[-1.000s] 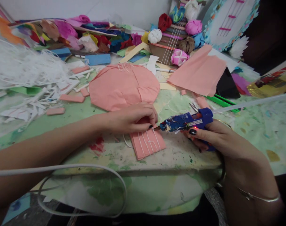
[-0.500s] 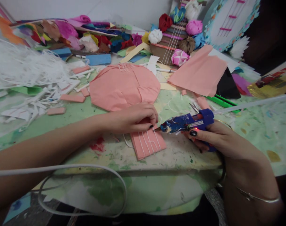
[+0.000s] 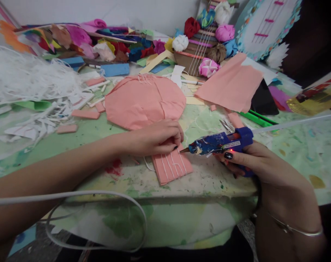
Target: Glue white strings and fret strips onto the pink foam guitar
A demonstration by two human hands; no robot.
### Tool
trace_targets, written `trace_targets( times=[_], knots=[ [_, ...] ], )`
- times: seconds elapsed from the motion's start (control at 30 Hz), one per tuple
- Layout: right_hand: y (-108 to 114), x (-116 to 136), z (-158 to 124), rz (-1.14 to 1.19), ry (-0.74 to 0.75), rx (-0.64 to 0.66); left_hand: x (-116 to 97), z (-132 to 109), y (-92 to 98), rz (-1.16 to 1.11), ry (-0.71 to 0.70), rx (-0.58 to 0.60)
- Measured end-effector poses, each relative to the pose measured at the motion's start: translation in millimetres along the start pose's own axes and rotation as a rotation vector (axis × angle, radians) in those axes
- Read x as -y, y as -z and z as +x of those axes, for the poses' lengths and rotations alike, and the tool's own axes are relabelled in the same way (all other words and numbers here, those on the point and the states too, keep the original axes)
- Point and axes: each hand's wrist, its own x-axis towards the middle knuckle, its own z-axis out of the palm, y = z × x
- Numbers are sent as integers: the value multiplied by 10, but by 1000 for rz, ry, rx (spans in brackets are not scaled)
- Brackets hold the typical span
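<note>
My left hand [image 3: 154, 137] lies curled on the upper end of a small pink card strip [image 3: 172, 167] crossed by white strings, its fingertips pinching a string at the strip's top right corner. My right hand [image 3: 250, 160] is wrapped round a blue glue gun [image 3: 220, 142] with a red light lit. The gun's nozzle points left and sits just right of my left fingertips, a little off the strip. A white glue stick juts from the gun's back toward the right.
A big round pink paper piece [image 3: 145, 100] lies behind my left hand, a pink sheet [image 3: 231, 83] to its right. Shredded white paper [image 3: 29, 80] fills the left. Paper flowers [image 3: 206, 36] and coloured scraps line the back. A white cord [image 3: 94, 196] loops over the table's front edge.
The glue gun has drawn back slightly to the right, away from the strip's corner. My left hand has stayed on the strip.
</note>
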Motion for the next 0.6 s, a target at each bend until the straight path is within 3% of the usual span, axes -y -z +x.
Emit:
trace_targets(
  times=[0.6],
  knots=[
    [-4,-7,-3,15,2,6,-26,22,21,-13,28,3]
  ],
)
